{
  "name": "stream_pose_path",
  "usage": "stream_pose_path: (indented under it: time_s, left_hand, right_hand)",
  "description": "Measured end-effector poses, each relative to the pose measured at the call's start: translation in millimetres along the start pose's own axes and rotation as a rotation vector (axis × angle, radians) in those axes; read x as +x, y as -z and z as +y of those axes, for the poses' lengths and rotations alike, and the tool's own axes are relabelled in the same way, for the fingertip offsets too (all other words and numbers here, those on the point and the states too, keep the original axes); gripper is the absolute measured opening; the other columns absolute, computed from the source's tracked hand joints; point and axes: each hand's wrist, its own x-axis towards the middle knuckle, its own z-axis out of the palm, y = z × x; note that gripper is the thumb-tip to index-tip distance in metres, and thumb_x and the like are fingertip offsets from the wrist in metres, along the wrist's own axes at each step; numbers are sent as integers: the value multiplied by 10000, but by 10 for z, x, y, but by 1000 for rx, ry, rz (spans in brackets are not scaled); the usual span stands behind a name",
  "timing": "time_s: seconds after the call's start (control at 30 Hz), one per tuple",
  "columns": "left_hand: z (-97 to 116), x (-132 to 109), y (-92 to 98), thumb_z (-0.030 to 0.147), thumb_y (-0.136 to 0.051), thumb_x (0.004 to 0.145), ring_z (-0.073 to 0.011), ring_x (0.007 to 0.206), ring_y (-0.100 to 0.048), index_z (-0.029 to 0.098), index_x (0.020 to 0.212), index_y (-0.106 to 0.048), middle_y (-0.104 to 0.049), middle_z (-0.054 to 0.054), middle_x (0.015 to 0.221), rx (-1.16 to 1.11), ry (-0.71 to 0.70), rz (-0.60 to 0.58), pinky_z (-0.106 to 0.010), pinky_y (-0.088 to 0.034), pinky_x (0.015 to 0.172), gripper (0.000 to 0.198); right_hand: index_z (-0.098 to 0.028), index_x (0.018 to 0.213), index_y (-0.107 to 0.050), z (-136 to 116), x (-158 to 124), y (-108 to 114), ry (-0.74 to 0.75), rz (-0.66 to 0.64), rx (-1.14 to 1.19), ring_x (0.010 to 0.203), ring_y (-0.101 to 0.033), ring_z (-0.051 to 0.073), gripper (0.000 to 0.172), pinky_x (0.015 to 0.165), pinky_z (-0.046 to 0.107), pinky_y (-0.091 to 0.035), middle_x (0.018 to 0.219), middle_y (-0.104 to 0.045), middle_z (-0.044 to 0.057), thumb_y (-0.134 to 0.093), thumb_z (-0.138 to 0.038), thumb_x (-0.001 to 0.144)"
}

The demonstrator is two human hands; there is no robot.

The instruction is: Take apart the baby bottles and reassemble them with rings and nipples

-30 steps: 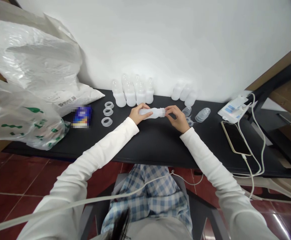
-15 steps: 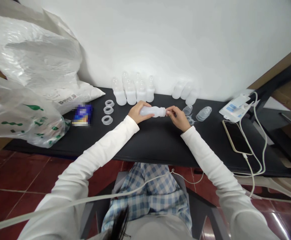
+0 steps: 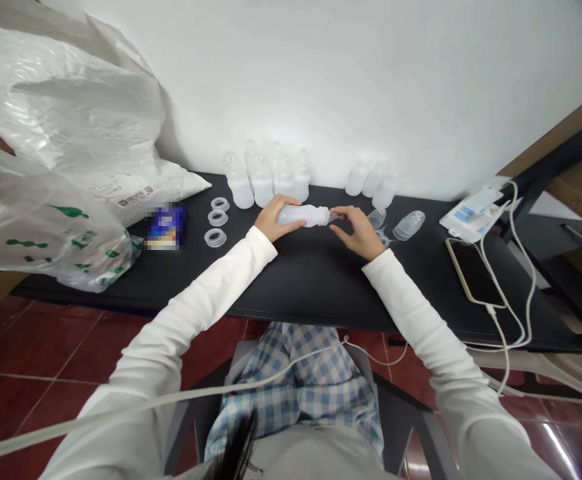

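My left hand (image 3: 277, 219) is wrapped round a whitish bottle (image 3: 311, 215) lying sideways above the table. At the bottle's neck, my right hand (image 3: 355, 230) has its fingertips around a clear nipple (image 3: 335, 216); the thumb is a little apart from the fingers. Several capped bottles (image 3: 263, 190) stand behind my left hand by the wall. Uncapped bottles (image 3: 383, 192) are at the back, right of centre. Clear nipples (image 3: 377, 217) lie just beyond my right hand, beside clear domed caps (image 3: 409, 225). Several white rings (image 3: 215, 237) lie left of my left hand.
Large plastic bags (image 3: 55, 227) fill the left end of the black table (image 3: 291, 293), near a blue packet (image 3: 165, 227). At the right are a phone (image 3: 475, 272), a white power strip (image 3: 471, 213) and loose cables. A white wall rises behind.
My right thumb has moved down and away from the bottle's neck, and the fingers have spread a little. More of the clear nipple shows. My left hand still holds the bottle.
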Motion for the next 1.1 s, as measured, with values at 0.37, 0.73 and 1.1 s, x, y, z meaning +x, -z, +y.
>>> stream_pose_path:
  time_s: [0.37,0.73,1.1]
  left_hand:
    - [-35,-13,-19,490,-825,749,-236,1132,-663,250,1236,-686,-681,-82,1188,5,-143,-96,-415,-527,1042,561]
    - [-43,-26,-28,515,-782,783,-251,1134,-648,272,1269,-670,-675,-89,1201,64,-157,-126,-447,-527,1046,554]
    - [-5,-5,-103,556,-600,910,-291,1230,-611,273,1282,-667,-697,-115,1224,207,-330,-188,-520,-489,1083,472]
  right_hand:
    - [-241,871,-591,28,-24,-78,-47,-96,-100,815,-549,238,521,808,409,-439,832,-613,78,-192,-521,1053]
    - [-236,1205,-617,-71,-10,-6,29,-108,-154,945,-604,283,442,846,434,-441,1074,-686,115,-570,-582,934]
    - [-250,1164,-686,-6,-9,66,-21,-136,-12,890,-574,242,625,836,463,-448,919,-612,67,-384,-748,938]
